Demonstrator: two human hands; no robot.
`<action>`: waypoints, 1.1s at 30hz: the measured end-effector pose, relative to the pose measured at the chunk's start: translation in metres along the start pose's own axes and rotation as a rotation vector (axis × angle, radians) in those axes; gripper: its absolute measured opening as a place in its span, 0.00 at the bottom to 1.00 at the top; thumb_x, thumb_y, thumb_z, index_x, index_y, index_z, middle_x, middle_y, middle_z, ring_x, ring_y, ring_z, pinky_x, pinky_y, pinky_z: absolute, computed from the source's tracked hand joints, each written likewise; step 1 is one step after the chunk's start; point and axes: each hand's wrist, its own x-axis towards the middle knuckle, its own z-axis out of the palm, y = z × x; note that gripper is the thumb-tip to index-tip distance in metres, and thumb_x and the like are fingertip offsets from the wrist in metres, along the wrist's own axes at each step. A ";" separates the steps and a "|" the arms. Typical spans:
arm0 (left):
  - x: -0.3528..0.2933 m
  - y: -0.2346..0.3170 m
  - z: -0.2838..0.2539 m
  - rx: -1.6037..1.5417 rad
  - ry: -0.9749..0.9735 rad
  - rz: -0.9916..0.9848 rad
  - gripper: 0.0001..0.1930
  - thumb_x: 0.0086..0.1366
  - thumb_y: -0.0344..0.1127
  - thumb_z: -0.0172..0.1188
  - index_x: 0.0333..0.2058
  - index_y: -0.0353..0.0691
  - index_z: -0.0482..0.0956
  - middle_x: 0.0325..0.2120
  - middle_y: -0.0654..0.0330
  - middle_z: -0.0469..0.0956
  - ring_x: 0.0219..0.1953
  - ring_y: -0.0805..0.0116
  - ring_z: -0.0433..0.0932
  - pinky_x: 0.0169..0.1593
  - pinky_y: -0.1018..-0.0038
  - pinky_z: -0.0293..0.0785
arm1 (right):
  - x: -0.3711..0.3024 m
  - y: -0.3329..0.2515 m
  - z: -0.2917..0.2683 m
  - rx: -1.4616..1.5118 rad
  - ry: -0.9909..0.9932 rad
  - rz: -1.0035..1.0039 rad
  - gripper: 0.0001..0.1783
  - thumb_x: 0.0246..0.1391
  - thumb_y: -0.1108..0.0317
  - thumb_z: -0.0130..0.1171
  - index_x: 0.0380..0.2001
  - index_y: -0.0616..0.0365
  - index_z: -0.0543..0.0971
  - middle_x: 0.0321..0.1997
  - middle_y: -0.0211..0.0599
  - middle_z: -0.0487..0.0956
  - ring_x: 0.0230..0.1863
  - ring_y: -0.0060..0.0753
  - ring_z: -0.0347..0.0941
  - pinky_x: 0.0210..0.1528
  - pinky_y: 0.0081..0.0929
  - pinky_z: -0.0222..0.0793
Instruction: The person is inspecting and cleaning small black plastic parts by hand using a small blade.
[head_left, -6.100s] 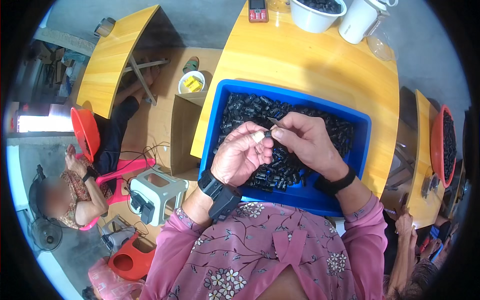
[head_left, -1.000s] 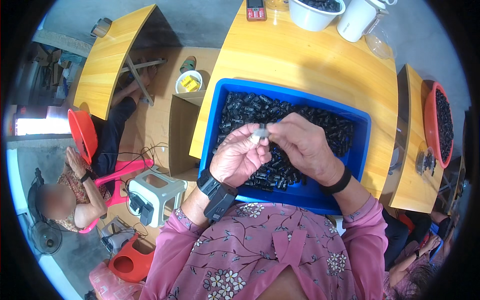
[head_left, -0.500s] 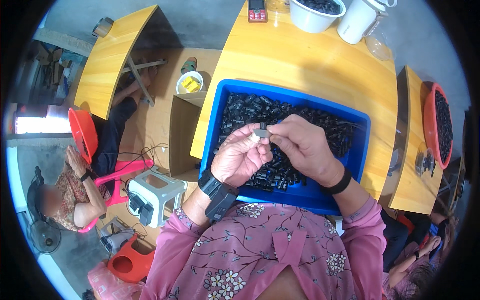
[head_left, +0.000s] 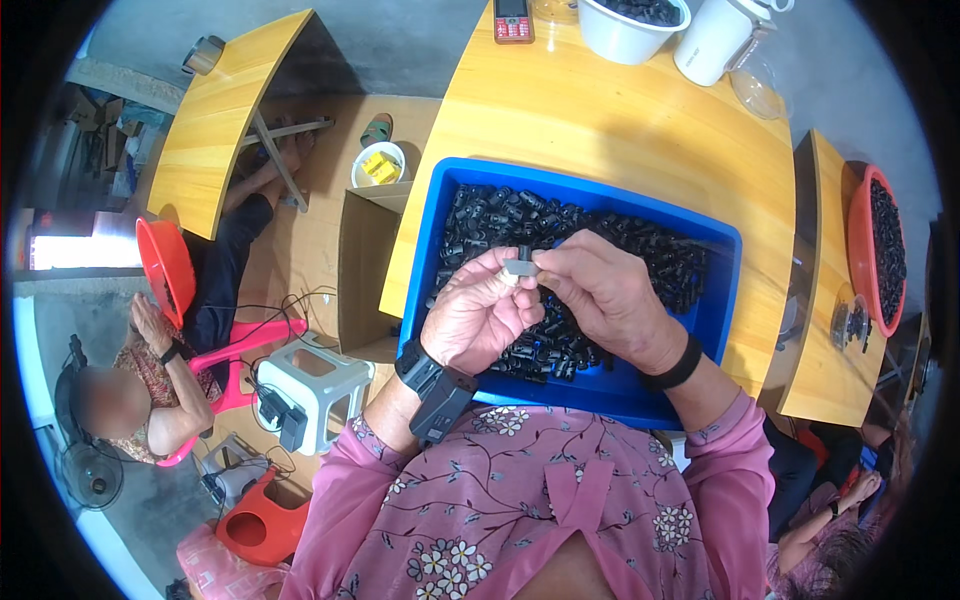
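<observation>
Above the blue bin (head_left: 432,240), my left hand (head_left: 480,310) is closed on a small black cylindrical part (head_left: 525,253), held upright between thumb and fingers. A whitish covering shows at its thumb tip. A flat grey piece (head_left: 520,268) lies across the near side of the part. My right hand (head_left: 605,295) pinches at the right end of this grey piece; its fingertips partly hide the grip. Under both hands, the bin holds a heap of short black tubular parts (head_left: 500,215). I wear a black device on the left wrist and a dark band on the right.
The bin rests on a yellow wooden table (head_left: 600,130). Along its far edge are a phone (head_left: 513,22), a white tub of black parts (head_left: 630,35) and a white jug (head_left: 715,45). At left stand a cardboard box (head_left: 365,280) and grey stool (head_left: 315,390). Other people sit at both sides.
The grey piece has shifted slightly to the left against the black part. My right hand's fingers have moved a little; the left hand holds its place.
</observation>
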 end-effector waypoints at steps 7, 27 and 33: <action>0.000 -0.001 0.002 -0.002 -0.043 -0.012 0.07 0.68 0.29 0.58 0.44 0.37 0.76 0.35 0.56 0.80 0.32 0.70 0.73 0.36 0.74 0.70 | 0.005 0.005 -0.005 -0.060 0.061 0.032 0.10 0.56 0.75 0.63 0.41 0.61 0.78 0.30 0.40 0.74 0.29 0.41 0.74 0.31 0.32 0.73; 0.000 -0.001 -0.002 0.025 -0.002 0.041 0.11 0.66 0.27 0.59 0.47 0.37 0.75 0.35 0.55 0.81 0.35 0.67 0.78 0.39 0.70 0.73 | 0.002 -0.002 0.000 0.020 0.005 0.020 0.11 0.55 0.77 0.62 0.43 0.61 0.78 0.31 0.41 0.74 0.30 0.43 0.76 0.30 0.31 0.74; -0.001 -0.002 0.000 0.048 0.012 0.057 0.10 0.66 0.27 0.59 0.46 0.37 0.75 0.35 0.54 0.80 0.34 0.67 0.77 0.39 0.70 0.73 | 0.001 -0.001 0.000 0.053 0.005 0.027 0.11 0.55 0.77 0.62 0.43 0.61 0.78 0.31 0.41 0.74 0.29 0.43 0.76 0.29 0.32 0.73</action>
